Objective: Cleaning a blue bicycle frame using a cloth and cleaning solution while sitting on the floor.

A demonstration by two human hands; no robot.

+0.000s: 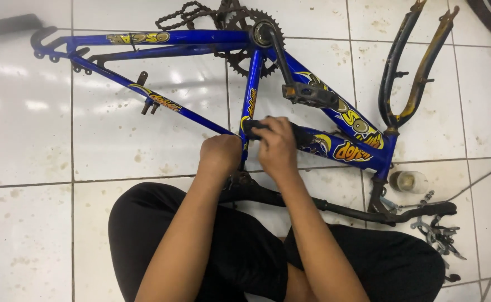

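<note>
Head view: right hand [277, 146] hides dark tool [255, 128] (unclear).

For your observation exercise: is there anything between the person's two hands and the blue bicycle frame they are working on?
Nothing visible. The left hand grips the blue bicycle frame at the seat-tube junction, and the right hand presses a dark object onto the neighbouring tube.

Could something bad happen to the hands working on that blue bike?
Maybe. The right hand presses a dark tool against the blue metal bicycle frame and could slip. The left hand grips the frame right beside it, so fingers might get pinched. The toothed metal chainring with its loose black chain looks sharp and greasy.
</note>
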